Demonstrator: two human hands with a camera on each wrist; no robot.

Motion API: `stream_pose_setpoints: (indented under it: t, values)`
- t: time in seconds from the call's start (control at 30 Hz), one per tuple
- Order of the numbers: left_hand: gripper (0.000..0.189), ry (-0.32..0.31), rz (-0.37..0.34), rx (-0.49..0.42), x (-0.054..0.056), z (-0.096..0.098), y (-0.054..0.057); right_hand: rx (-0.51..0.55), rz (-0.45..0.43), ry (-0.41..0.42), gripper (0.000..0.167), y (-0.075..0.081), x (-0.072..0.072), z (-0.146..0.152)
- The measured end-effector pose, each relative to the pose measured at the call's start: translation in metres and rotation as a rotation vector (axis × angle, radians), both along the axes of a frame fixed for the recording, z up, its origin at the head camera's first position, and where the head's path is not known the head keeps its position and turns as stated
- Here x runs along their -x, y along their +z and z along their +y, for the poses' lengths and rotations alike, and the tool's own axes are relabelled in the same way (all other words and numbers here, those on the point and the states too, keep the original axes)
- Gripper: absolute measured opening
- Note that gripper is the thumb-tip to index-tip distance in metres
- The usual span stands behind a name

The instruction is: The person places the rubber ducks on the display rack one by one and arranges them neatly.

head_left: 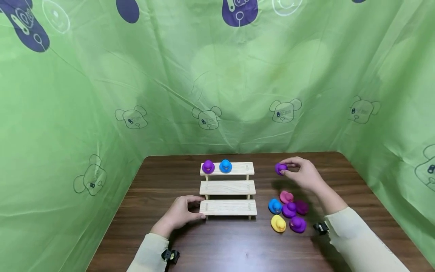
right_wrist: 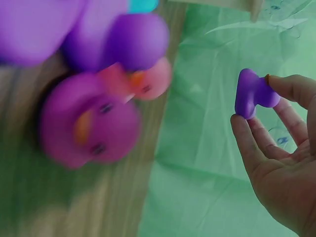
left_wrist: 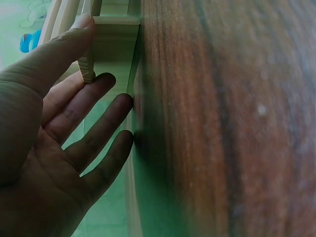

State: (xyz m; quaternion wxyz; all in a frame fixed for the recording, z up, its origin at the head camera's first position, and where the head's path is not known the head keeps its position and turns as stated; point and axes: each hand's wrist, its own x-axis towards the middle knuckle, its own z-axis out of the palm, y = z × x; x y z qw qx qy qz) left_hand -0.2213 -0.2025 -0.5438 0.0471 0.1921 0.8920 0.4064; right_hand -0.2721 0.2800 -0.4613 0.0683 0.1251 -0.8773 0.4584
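Note:
My right hand (head_left: 302, 174) pinches a purple rubber duck (right_wrist: 254, 94) between thumb and fingertips, above the table to the right of a three-step wooden display stand (head_left: 228, 207). In the right wrist view the duck is held by its ends, apart from the other ducks. My left hand (head_left: 181, 214) grips the left end of the stand's lowest step, thumb at the front and index finger behind, the other fingers spread below. On the top step, a purple duck (head_left: 208, 167) stands at the left with a blue duck (head_left: 225, 166) beside it.
Right of the stand, a loose group of ducks lies on the brown wooden table (head_left: 153, 181): a yellow duck (head_left: 278, 223), a blue duck (head_left: 275, 206), a pink duck (head_left: 286, 197) and several purple ones (head_left: 298, 224). Green printed cloth (head_left: 238, 124) surrounds the back and sides.

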Motion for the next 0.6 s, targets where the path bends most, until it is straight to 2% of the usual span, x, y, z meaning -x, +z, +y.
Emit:
stream_pose_setpoints:
  t: [0.1,0.27,0.43,0.6]
  values:
    - [0.051,-0.007,0.002,-0.008,0.001,-0.001,0.0,0.055,-0.007,0.046,0.031,0.009,0.004,-0.013]
    - [0.051,0.008,-0.008,0.002,-0.001,-0.002,0.001,0.084,-0.015,0.084,0.032,0.02,0.007,-0.032]
    - [0.052,0.024,-0.008,0.017,-0.001,-0.003,0.001,0.132,-0.056,0.122,0.033,0.027,0.012,-0.047]
    - [0.051,0.006,-0.002,-0.004,0.001,-0.001,0.001,0.151,-0.059,0.164,0.031,0.033,0.017,-0.059]
